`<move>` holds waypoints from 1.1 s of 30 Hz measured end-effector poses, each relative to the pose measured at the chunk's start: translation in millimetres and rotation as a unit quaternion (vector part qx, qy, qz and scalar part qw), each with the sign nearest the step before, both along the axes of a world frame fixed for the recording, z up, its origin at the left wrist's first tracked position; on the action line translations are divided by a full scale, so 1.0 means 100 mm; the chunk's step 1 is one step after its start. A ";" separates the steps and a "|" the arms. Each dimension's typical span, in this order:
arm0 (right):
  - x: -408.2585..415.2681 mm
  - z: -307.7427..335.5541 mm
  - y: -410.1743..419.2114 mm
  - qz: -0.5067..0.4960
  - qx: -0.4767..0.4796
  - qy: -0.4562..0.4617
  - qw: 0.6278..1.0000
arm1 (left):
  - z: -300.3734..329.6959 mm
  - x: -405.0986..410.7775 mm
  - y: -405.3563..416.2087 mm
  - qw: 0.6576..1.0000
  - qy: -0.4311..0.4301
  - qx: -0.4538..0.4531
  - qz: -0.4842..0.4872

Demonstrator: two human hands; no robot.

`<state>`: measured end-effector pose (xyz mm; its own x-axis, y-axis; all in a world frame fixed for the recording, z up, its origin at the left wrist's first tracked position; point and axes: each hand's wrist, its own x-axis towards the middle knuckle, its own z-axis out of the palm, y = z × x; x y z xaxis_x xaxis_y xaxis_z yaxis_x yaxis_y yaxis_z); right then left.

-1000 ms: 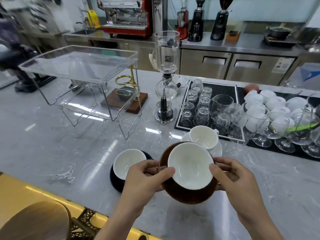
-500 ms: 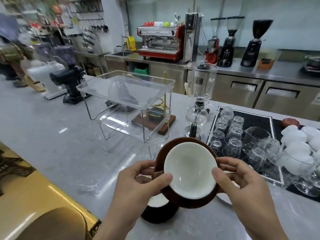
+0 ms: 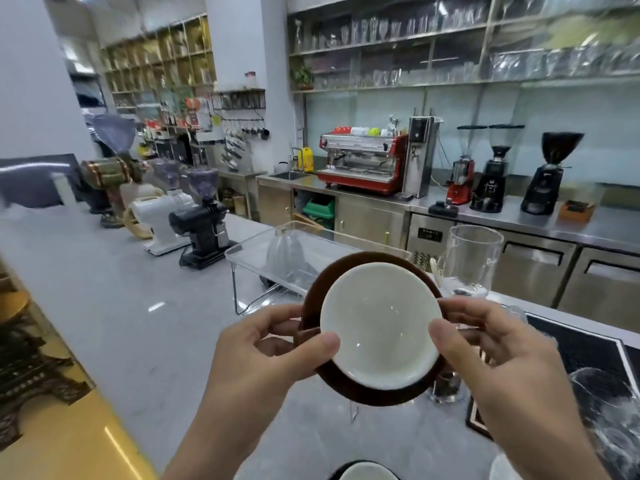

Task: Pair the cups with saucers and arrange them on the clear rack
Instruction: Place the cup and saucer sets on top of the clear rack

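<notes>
Clamped between our left hand (image 3: 263, 351) and right hand (image 3: 498, 355), brown saucer (image 3: 374, 393) with white cup (image 3: 379, 323); clear rack (image 3: 277, 251) half hidden behind.

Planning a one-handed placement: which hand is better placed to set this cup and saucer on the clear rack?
Probably left: the left hand is on the side where the clear rack shows; both grip the saucer.
</notes>
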<state>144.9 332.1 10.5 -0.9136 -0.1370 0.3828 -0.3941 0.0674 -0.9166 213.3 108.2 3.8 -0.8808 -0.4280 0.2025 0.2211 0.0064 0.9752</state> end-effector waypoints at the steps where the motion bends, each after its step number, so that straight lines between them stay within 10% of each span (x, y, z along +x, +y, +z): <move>1: -0.05 0.09 -0.08 0.006 0.004 0.007 1.000 | 0.08 -0.05 -0.07 1.000 0.009 0.001 0.003; 16: -1.13 0.88 -1.12 0.059 0.013 -0.002 0.998 | 0.83 -0.95 -1.11 1.000 0.012 -0.002 -0.008; 33: -2.21 0.79 -1.95 0.062 0.169 -0.225 0.958 | 0.74 -2.14 -1.85 0.973 -0.222 -0.064 -0.009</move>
